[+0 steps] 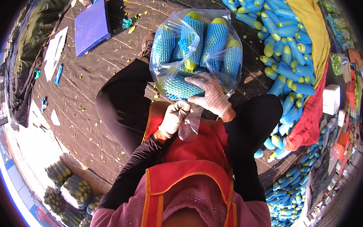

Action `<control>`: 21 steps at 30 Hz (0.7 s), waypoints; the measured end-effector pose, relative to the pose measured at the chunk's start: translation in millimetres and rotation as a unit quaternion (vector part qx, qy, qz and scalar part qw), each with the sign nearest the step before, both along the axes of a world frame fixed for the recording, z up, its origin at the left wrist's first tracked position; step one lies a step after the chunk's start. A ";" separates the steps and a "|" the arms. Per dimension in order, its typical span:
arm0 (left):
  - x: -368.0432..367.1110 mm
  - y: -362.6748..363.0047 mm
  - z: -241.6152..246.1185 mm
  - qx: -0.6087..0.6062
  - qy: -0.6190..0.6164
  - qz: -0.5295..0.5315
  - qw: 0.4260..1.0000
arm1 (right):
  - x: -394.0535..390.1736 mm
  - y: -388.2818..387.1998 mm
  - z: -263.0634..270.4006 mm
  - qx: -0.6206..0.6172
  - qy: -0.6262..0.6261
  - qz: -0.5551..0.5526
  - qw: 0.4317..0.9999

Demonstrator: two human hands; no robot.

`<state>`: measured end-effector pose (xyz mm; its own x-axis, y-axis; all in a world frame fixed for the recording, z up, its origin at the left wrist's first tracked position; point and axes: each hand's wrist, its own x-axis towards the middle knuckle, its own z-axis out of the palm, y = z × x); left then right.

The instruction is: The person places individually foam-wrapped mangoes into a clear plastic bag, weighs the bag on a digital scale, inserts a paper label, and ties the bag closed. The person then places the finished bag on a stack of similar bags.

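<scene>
A clear plastic bag (235, 28) stands between my knees. Several pale green squashes in blue foam net sleeves (213, 44) fill it, most upright and one lying across the near side. My left hand (174, 117), in a pale knit glove, pinches the gathered plastic at the near edge of the bag, and a loose flap of film (189, 127) hangs below the fingers. The gloved right hand (210, 93) rests with spread fingers on the near side of the bag, over the sleeved squash lying there.
A heap of sleeved squashes (291, 57) lies to the right, edged by yellow cloth (314, 34) and red cloth (310, 118). On the brown tarp (88, 110) at left are a blue-purple board (91, 27) and white paper (55, 53). Packed bags (76, 191) sit at lower left.
</scene>
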<state>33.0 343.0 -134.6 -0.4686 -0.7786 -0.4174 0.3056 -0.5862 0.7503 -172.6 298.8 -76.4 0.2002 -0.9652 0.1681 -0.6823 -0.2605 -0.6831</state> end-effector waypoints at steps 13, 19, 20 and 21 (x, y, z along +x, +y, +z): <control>1.4 0.1 3.3 0.136 -0.034 0.027 0.990 | -89.4 -3.0 33.5 0.242 -0.563 -0.181 0.769; 0.1 -3.8 19.3 0.062 -0.019 -0.018 0.998 | -156.0 35.3 57.0 0.271 -0.704 -0.135 0.642; -0.5 -4.1 21.2 0.081 -0.048 -0.015 0.995 | -145.3 32.2 55.8 0.242 -0.683 -0.097 0.682; -4.1 -5.5 21.5 0.112 -0.094 -0.015 0.989 | -129.5 26.9 53.5 0.208 -0.663 -0.094 0.713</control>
<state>28.9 337.5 -113.1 -0.3878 -0.6442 -0.6592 0.1542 -0.7505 0.6427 -302.1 325.6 -22.9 -0.0080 -0.9758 -0.2184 0.6399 0.1628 -0.7510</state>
